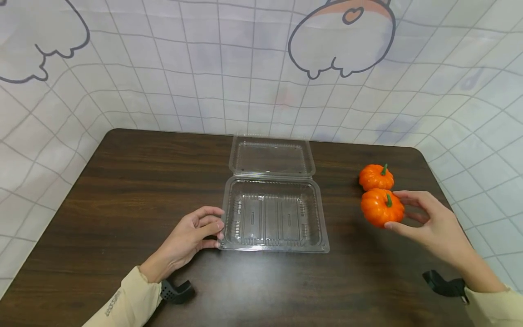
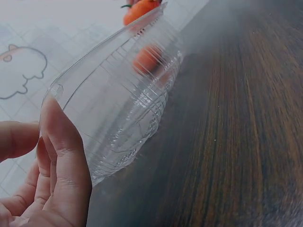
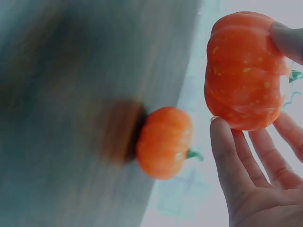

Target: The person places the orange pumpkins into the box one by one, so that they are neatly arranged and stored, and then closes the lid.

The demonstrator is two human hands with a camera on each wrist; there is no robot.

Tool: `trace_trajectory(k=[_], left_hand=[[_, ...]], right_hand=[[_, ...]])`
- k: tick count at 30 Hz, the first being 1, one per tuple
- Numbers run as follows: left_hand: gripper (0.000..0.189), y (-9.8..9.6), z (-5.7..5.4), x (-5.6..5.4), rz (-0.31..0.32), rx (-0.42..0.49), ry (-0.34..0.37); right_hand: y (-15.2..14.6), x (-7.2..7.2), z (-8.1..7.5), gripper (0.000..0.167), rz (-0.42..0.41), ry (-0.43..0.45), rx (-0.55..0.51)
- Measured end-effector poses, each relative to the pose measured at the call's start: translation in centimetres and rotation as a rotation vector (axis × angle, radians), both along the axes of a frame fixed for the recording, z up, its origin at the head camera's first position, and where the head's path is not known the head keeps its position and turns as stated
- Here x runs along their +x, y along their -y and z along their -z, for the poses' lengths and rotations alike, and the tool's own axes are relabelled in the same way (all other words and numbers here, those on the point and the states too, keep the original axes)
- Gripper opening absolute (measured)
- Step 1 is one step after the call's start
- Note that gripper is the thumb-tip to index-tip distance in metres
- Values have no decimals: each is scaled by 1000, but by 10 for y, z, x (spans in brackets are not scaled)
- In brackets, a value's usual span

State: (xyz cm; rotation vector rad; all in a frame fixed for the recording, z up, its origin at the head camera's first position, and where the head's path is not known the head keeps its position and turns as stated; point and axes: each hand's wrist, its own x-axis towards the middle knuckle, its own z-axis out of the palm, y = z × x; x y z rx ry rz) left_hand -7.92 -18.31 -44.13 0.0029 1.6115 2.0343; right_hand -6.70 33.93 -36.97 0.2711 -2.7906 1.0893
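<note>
My right hand [image 1: 431, 222] holds a small orange pumpkin [image 1: 380, 208] with a green stem, thumb on one side and fingers on the other. The right wrist view shows that pumpkin [image 3: 246, 71] raised off the table. A second pumpkin [image 1: 375, 177] sits on the table just behind it. With thumb and fingers, my left hand [image 1: 192, 236] pinches the near left rim of a clear plastic clamshell container [image 1: 274, 249]. Its lid [image 1: 271, 159] lies folded back, and the tray stands upright with nothing in it. Through the clear wall in the left wrist view, an orange pumpkin [image 2: 147, 59] shows.
A dark wood-grain table [image 1: 143, 181] carries everything. Behind it and at both sides hangs a white gridded cloth [image 1: 245, 68] with cartoon animal drawings. Each wrist wears a black strap [image 1: 177, 291] beside a cream sleeve [image 1: 130, 297].
</note>
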Motion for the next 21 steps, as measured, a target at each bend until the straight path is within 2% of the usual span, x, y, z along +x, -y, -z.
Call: trace_trajectory(k=[5, 12, 21], left_hand=[[35, 1, -1, 0, 5, 12, 8], [38, 3, -3, -1, 9, 12, 24], [37, 5, -1, -2, 14, 44, 41]], right_hand=[[15, -6, -17, 72, -45, -28, -41], [45, -19, -36, 72, -107, -24, -81], [86, -35, -50, 70, -182, 24, -70]])
